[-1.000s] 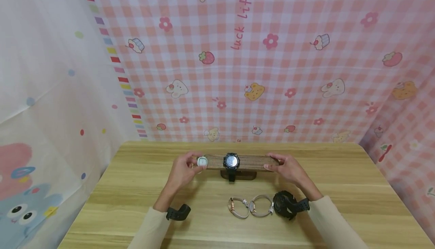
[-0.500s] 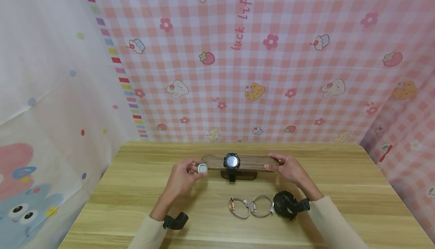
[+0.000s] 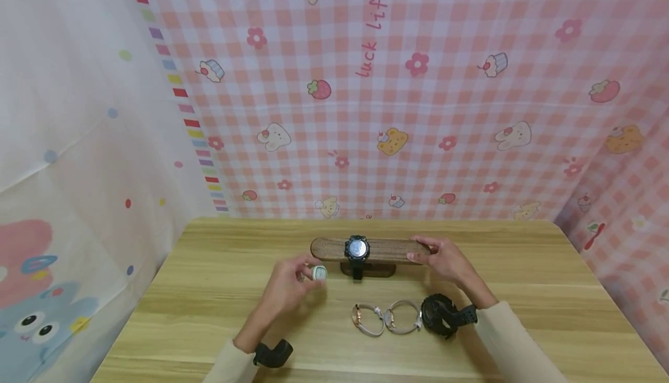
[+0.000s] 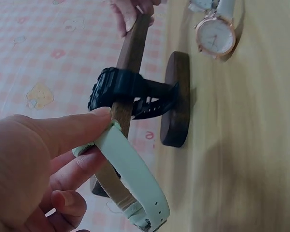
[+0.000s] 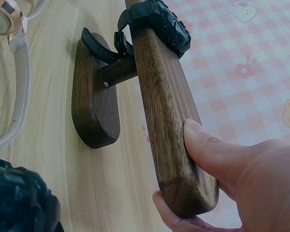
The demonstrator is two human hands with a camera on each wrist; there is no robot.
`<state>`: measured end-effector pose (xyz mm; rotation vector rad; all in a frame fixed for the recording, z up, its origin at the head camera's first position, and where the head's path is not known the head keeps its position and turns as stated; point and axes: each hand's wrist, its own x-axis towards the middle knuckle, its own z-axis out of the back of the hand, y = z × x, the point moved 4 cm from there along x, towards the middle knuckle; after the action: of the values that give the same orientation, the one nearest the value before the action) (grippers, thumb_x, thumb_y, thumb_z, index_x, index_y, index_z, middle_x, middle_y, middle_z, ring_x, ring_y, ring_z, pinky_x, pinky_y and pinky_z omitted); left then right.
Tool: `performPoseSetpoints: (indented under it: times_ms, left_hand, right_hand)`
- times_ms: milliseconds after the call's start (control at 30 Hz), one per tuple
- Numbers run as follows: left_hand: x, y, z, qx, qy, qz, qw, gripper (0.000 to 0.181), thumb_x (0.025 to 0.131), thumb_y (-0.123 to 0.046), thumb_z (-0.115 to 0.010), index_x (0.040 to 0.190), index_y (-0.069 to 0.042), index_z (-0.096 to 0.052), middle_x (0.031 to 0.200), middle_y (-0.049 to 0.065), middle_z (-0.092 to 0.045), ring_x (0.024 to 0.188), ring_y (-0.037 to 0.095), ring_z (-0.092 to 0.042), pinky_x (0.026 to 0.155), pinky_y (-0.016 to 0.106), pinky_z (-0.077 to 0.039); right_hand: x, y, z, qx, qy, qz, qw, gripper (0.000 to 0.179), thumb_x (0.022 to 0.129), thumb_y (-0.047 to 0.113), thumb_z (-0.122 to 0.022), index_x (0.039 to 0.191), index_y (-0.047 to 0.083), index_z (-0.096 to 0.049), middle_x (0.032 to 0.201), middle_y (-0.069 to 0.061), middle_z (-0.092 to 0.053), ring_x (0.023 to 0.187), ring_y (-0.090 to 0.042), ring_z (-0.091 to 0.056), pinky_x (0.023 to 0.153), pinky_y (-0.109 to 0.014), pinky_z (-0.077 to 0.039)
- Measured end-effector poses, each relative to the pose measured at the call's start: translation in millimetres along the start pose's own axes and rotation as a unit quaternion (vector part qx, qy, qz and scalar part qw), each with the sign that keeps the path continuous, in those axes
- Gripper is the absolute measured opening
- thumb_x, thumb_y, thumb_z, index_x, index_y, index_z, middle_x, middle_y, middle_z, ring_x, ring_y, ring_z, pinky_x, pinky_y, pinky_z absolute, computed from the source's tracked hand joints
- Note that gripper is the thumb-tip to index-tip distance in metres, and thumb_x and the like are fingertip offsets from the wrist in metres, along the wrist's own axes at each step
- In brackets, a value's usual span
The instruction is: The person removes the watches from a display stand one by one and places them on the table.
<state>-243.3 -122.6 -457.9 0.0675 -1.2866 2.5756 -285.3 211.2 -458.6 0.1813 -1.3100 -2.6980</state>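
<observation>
My left hand [image 3: 286, 283] pinches a mint-green strap watch [image 3: 319, 273] by its case, just in front of the left end of a dark wooden watch stand [image 3: 389, 249]. In the left wrist view the pale green strap [image 4: 135, 169] hangs in a loop below the fingers. My right hand [image 3: 444, 259] grips the right end of the stand's bar, thumb on the near side and fingers beyond, as the right wrist view shows. A black digital watch [image 3: 358, 248] is strapped round the middle of the bar, its strap end dangling by the stand's base [image 5: 95, 96].
Two watches with pale straps, one left [image 3: 368, 320] and one right [image 3: 402, 317], lie side by side on the wooden table [image 3: 209, 296]. Next to them is a bulky black watch [image 3: 438, 315], below the right wrist. A checked pink cloth [image 3: 460, 156] hangs behind the table.
My left hand has drawn the mint-green watch off the bar's left end and toward the front, baring that end. The right hand stays on the stand.
</observation>
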Motion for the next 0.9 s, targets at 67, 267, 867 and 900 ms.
performPoseSetpoints:
  times_ms: [67, 267, 867, 900]
  left_hand:
    - [-1.3, -0.2, -2.8, 0.006, 0.007, -0.006, 0.9999, 0.03, 0.077, -0.006, -0.083, 0.104, -0.011, -0.072, 0.075, -0.004, -0.07, 0.059, 0.01, -0.051, 0.051, 0.02, -0.04]
    - [-6.6, 0.0, -12.1, 0.007, 0.033, -0.008, 0.9994, 0.033, 0.076, -0.006, -0.083, 0.107, -0.007, -0.071, 0.078, -0.001, -0.071, 0.06, 0.01, -0.056, 0.051, 0.02, -0.045]
    - [-18.5, -1.4, -30.4, 0.038, 0.055, -0.01, 0.9977, 0.036, 0.074, -0.01, -0.085, 0.107, -0.004, -0.071, 0.075, -0.004, -0.07, 0.063, 0.004, -0.058, 0.059, 0.022, -0.048]
    - [-18.8, -1.1, -31.1, 0.037, 0.057, -0.009, 0.9976, 0.036, 0.074, -0.011, -0.085, 0.107, -0.004, -0.071, 0.075, -0.004, -0.07, 0.063, 0.004, -0.058, 0.059, 0.023, -0.048]
  right_hand:
    - [0.0, 0.1, 0.0, 0.0, 0.001, 0.0, 1.0, 0.051, 0.09, 0.026, -0.073, 0.135, 0.005, -0.06, 0.12, -0.025, -0.066, 0.075, -0.019, -0.056, 0.06, -0.031, -0.042]
    - [0.1, 0.0, 0.5, 0.0, 0.003, 0.006, 1.0, 0.05, 0.091, 0.025, -0.073, 0.135, 0.005, -0.061, 0.129, -0.028, -0.061, 0.078, -0.021, -0.056, 0.059, -0.032, -0.042]
    - [0.1, 0.5, 0.4, 0.009, 0.004, 0.0, 1.0, 0.051, 0.09, 0.024, -0.074, 0.135, 0.004, -0.06, 0.136, -0.028, -0.055, 0.089, -0.024, -0.059, 0.066, -0.031, -0.044]
    - [0.2, 0.4, 0.2, 0.01, 0.003, -0.002, 0.9999, 0.051, 0.09, 0.024, -0.074, 0.135, 0.004, -0.06, 0.136, -0.028, -0.055, 0.089, -0.023, -0.059, 0.066, -0.031, -0.044]
